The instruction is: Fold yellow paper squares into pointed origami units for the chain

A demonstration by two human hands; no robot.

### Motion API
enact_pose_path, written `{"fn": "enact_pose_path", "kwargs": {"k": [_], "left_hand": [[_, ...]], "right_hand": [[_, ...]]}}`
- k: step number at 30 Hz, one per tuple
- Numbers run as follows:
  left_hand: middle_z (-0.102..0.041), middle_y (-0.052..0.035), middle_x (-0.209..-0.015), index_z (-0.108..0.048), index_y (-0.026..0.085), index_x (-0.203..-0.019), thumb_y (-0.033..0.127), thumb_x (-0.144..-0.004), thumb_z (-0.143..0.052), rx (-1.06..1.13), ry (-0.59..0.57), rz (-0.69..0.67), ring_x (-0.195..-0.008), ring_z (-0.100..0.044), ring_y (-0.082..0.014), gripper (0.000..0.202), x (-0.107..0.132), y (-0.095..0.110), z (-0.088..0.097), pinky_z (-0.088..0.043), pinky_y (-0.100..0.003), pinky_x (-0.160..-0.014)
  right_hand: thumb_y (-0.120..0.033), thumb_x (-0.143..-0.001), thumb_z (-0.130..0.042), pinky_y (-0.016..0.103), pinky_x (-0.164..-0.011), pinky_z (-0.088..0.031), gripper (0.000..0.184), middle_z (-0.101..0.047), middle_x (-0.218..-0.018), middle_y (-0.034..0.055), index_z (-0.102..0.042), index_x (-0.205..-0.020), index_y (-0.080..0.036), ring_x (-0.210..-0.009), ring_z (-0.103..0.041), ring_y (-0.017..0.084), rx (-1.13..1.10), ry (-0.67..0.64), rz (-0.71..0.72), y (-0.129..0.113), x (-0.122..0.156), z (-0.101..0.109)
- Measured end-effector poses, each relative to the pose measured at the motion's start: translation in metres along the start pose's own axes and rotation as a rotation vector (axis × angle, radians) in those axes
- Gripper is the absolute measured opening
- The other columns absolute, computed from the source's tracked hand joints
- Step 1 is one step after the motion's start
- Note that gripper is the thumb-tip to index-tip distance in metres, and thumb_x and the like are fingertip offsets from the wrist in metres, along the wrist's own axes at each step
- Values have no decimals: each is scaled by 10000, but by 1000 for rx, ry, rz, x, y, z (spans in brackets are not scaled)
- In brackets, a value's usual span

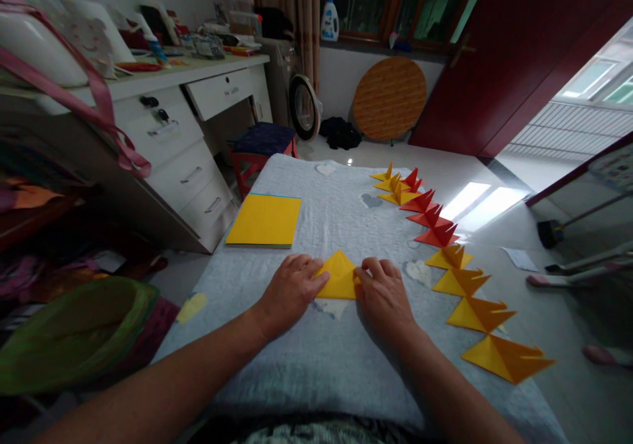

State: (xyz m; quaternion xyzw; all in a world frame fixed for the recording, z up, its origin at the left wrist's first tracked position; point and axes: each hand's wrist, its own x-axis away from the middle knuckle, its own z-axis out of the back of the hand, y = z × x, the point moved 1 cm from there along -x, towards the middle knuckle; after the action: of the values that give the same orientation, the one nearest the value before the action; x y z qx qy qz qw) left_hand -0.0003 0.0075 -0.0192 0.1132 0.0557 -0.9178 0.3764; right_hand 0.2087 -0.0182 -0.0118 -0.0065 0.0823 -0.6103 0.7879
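A folded piece of yellow origami paper (339,282) lies in front of me on the cloth-covered table (316,358), its peak pointing away. My left hand (291,293) grips its left corner, thumb on top and fingers curled. At the right corner, my right hand (386,297) pinches the paper between thumb and bent fingers. Beyond my left hand sits a square stack of paper (264,221) with a yellow sheet on top. Folded yellow paper figures (482,312) and red paper figures (435,226) stand in a line along the table's right side.
A green-lined bin (74,338) stands left of the table. Past the far left corner are a stool (262,142) and a white desk (163,127). A washing machine (302,104) has its door open, and a round wooden board (390,97) leans on the wall.
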Motion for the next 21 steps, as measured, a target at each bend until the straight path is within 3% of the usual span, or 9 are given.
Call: {"fn": "enact_pose_path", "kwargs": {"k": [3,7,13,21], "left_hand": [[-692,-48,-1142,-669,203,-1117,213,-941,-626,25,18,-93,-1069,-571,-238,181,-1,1,0,-464,-404,-957],[-708,-72,-1103,-658,151,-1120,197,-931,-640,37,-26,-149,-983,-619,-225,196,-3,2,-1,-514,-377,-878],[-698,-113,-1173,-654,132,-1134,165,-929,-631,-7,-32,-145,-994,-633,-241,209,-2,3,-1,-542,-371,-827],[-659,-95,-1306,-617,161,-1239,164,-934,-622,-28,-63,-138,-1007,-605,-237,305,-3,1,-5,-535,-368,-831]], "right_hand": [[-179,-988,-496,365,-838,-351,195,-645,-1056,84,-690,-985,-191,-972,-507,237,56,-63,55,-1,-2,3],[-177,-973,-514,372,-827,-332,164,-655,-995,87,-677,-991,-182,-955,-515,249,123,-160,109,-4,-5,13],[-209,-986,-479,396,-801,-320,313,-647,-1054,90,-590,-1278,-237,-937,-533,272,174,-169,178,-17,-12,22],[-165,-973,-465,393,-818,-353,210,-634,-1033,105,-657,-1058,-165,-954,-511,273,147,-162,215,-27,-24,15]]}}
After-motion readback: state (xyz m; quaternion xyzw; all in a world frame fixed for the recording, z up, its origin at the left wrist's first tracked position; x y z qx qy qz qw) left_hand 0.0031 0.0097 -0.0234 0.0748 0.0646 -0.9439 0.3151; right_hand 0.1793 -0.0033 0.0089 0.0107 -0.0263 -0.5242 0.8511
